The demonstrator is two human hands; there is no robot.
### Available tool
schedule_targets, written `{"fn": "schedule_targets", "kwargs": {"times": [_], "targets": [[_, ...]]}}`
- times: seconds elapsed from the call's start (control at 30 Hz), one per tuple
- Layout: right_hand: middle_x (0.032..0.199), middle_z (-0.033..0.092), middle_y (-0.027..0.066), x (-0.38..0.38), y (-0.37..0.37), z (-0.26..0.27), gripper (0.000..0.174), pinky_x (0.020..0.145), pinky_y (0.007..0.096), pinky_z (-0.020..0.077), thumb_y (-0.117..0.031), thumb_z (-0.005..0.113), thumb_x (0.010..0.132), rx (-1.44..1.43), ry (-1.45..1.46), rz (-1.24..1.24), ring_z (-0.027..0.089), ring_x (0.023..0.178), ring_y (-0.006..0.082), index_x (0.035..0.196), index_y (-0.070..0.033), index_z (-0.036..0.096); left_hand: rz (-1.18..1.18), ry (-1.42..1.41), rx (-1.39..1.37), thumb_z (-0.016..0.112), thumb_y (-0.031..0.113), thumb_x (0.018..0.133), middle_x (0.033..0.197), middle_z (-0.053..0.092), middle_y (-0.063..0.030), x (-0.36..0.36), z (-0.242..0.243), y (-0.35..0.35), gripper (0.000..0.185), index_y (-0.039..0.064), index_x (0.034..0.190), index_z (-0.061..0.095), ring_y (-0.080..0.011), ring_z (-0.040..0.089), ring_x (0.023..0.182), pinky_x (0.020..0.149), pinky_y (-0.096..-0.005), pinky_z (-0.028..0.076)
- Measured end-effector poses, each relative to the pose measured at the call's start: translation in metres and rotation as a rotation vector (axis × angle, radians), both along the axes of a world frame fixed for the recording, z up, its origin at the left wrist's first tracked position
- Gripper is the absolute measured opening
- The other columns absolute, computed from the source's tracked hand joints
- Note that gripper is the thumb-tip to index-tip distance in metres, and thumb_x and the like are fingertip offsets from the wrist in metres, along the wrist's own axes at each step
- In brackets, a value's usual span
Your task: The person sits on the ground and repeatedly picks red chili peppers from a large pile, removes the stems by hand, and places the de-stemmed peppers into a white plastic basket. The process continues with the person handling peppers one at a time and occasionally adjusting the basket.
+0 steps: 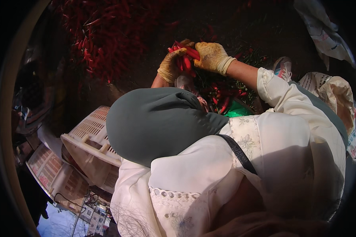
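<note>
Both hands wear soiled yellow work gloves and are close together beyond my knee. My left hand (171, 63) is closed around several red chili peppers (186, 62), its thumb lying over them. My right hand (211, 56) grips the end of red peppers that point toward the left hand; its fingertips are mostly hidden. Below the hands, more red peppers (225, 105) and green stems lie on the ground by my shoes, next to a green plastic piece (238, 109).
A large heap of red chili peppers (106, 38) spreads at the upper left. Pale slotted plastic crates (90, 136) stand at the left. A woven sack (335, 91) lies at the right, near a shoe (282, 68). Another pale sheet (324, 32) is at the upper right.
</note>
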State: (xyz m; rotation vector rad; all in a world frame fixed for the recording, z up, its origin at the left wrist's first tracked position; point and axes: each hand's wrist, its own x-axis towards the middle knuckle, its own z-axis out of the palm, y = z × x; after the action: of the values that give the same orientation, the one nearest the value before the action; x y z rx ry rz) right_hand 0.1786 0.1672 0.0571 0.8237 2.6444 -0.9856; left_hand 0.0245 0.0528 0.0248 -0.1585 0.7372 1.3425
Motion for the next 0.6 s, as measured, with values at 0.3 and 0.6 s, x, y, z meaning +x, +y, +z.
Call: {"fn": "schedule_targets", "kwargs": {"times": [0.3, 0.6], "targets": [[0.085, 0.069, 0.0119, 0.013, -0.005, -0.008, 0.043, 0.076, 0.0361, 0.0493, -0.048, 0.06, 0.092, -0.635, 0.095, -0.254, 0.065, 0.082, 0.0239, 0.097, -0.006, 0.069, 0.134, 0.059, -0.013, 0.064, 0.01, 0.085, 0.117, 0.063, -0.0116, -0.004, 0.001, 0.002, 0.042, 0.004, 0.125, 0.053, -0.0279, 0.062, 0.103, 0.092, -0.042, 0.052], [0.077, 0.065, 0.0112, 0.025, 0.009, 0.008, 0.022, 0.067, 0.0421, 0.0489, -0.031, 0.057, 0.094, -0.216, 0.455, 0.68, 0.064, 0.075, 0.0333, 0.088, -0.011, 0.064, -0.289, 0.04, 0.05, 0.065, 0.01, 0.079, 0.114, 0.065, -0.0136, -0.019, 0.036, 0.005, 0.048, -0.002, 0.125, 0.054, -0.029, 0.066, 0.098, 0.089, -0.0399, 0.053]]}}
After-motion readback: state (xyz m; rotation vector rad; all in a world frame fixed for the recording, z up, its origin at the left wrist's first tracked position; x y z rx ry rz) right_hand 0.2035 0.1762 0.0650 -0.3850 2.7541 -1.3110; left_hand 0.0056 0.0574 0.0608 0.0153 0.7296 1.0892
